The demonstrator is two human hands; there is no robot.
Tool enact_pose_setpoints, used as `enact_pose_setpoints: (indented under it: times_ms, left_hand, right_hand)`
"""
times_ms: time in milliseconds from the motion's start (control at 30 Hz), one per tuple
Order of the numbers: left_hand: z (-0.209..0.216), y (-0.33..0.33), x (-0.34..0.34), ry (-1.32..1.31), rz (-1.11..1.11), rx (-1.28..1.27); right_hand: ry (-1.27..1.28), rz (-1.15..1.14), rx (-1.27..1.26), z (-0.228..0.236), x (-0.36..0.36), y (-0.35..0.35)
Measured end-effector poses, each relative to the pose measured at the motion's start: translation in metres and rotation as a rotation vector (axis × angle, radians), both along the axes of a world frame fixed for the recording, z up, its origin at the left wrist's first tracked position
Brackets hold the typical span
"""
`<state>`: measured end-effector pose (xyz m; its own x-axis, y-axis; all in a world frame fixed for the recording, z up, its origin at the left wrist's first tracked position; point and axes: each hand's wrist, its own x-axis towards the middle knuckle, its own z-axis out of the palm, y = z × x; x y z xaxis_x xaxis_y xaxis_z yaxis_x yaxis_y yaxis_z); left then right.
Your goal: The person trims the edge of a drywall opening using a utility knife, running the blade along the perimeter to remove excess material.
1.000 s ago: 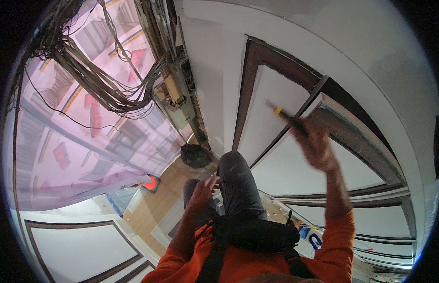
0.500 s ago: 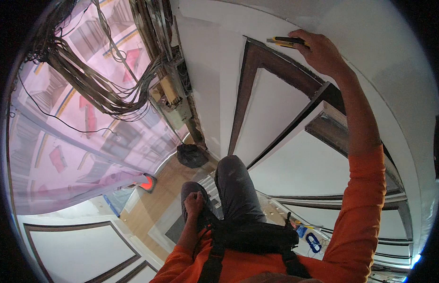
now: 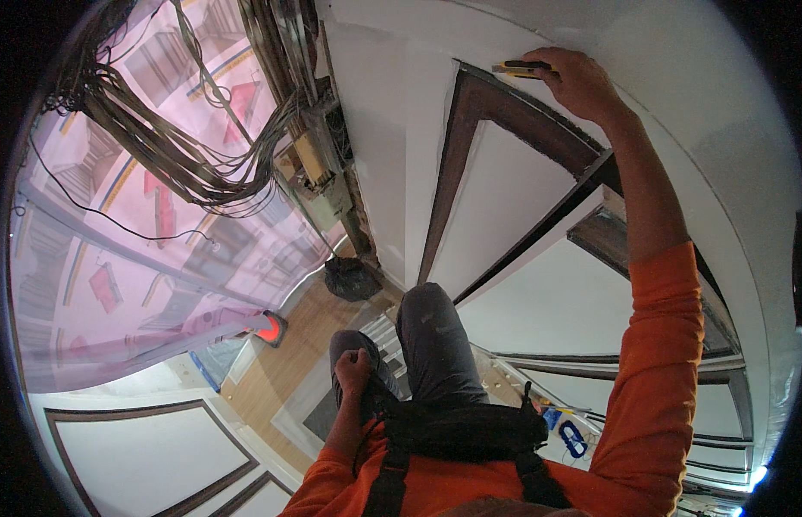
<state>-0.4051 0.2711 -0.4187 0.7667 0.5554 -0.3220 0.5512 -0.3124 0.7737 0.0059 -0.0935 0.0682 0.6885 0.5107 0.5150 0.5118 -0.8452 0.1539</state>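
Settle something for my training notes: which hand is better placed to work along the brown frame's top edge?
Right, I'd judge: the right hand holds a yellow-and-black tool near the top of the brown frame; the left hand is down at the left knee.

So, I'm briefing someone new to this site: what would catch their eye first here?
Likely the pinkish printed sheet filling the left side, with a thick bundle of cables sagging in front of it at upper left. Next, the bright orange right sleeve leads up to the right grip, holding a yellow-and-black knife-like tool near a dark-brown frame's top corner.
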Motion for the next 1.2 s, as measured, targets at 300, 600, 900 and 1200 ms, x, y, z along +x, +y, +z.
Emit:
enact_pose_setpoints:
  times_ms: [300, 600, 900, 1200]
  left_hand:
    - [0.005, -0.005, 0.007, -0.005, -0.026, 0.065]
    - [-0.015, 0.004, 0.0, -0.019, -0.003, 0.024]
    - [0.015, 0.004, -0.001, -0.074, -0.024, 0.118]
    - [0.023, 0.003, 0.0, -0.043, -0.036, 0.149]
  right_hand:
    - [-0.013, -0.032, -0.056, -0.002, 0.002, 0.0]
    - [-0.017, 0.001, -0.121, 0.004, 0.01, -0.005]
    - [-0.011, -0.004, -0.114, 0.005, 0.0, -0.004]
    - [0.032, -0.032, -0.154, 0.014, -0.011, -0.01]
